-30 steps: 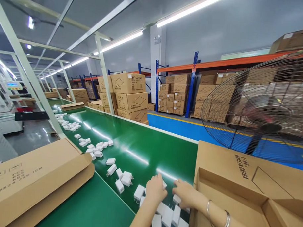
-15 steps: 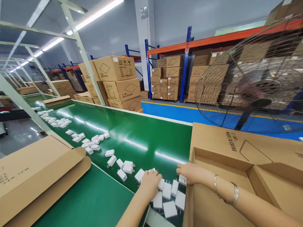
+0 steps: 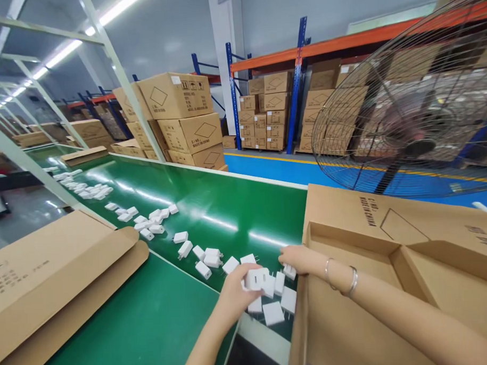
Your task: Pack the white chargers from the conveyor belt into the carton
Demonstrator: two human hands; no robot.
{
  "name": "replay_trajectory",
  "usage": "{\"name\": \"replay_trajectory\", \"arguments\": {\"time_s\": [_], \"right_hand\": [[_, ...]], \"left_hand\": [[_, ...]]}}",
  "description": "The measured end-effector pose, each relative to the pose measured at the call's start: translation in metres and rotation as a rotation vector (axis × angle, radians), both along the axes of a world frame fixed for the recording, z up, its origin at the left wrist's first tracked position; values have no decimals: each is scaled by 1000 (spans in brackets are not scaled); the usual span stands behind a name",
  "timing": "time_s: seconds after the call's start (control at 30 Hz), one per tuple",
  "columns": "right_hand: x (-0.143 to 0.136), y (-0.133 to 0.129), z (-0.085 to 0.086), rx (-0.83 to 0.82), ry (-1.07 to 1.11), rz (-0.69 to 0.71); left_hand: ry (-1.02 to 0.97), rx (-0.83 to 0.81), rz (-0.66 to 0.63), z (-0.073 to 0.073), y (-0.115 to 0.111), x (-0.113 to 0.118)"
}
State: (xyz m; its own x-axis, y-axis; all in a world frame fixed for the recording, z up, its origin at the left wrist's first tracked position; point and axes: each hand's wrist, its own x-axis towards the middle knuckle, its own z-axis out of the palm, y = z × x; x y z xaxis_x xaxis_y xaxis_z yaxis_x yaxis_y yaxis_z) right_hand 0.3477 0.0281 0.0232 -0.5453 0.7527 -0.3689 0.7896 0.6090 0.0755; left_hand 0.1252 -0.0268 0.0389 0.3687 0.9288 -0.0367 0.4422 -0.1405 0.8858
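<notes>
White plug adapters lie scattered along the green conveyor belt (image 3: 212, 199), with a cluster at its near end. My left hand (image 3: 236, 290) is closed on white adapters (image 3: 256, 279), apparently two side by side, their port ends facing me. Beside the open cardboard box (image 3: 335, 307), my right hand (image 3: 297, 259) has its fingers curled over a white adapter (image 3: 288, 271) at the belt's edge. Between and below the hands lie several loose adapters, one of them a flat white adapter (image 3: 273, 313) with its prongs out.
A flattened carton (image 3: 51, 274) rests at the left on a green side surface (image 3: 144, 313). Stacked boxes (image 3: 189, 134) stand beyond the belt. A large caged fan (image 3: 409, 118) is behind the open box at the right.
My left hand has turned and lifted slightly, now showing adapters in its grip. My right hand has shifted a little left and up in view. The camera view has tilted down.
</notes>
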Motion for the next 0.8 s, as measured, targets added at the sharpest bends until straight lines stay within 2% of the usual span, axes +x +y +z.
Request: {"name": "replay_trajectory", "arguments": {"time_s": [0.07,0.13,0.27,0.4,0.5,0.53,0.6,0.67,0.7,0.73,0.8], "right_hand": [[3,3,-4,10,27,-28],[4,4,-8,34,52,-69],[0,3,-6,56,89,-134],[0,-10,17,101,225,-168],[3,-34,43,123,375,-196],[4,-47,50,67,490,-224],[5,-78,61,-197,923,-370],[5,-114,65,-650,1499,-608],[4,-133,65,-888,1718,-709],[3,-150,64,-1088,1844,-768],[1,-179,61,-1360,1956,-799]], "left_hand": [[-138,-155,-13,10,-25,2],[-205,-211,-51,17,-46,4],[-332,-68,-138,18,-72,7],[-427,29,-171,17,-85,5],[-465,33,-186,20,-96,3],[-488,18,-186,20,-99,2],[-548,-34,-183,22,-104,3],[-622,-87,-188,23,-108,4],[-648,-114,-194,25,-110,5],[-661,-141,-211,27,-112,7],[-649,-194,-241,33,-117,9]]}}
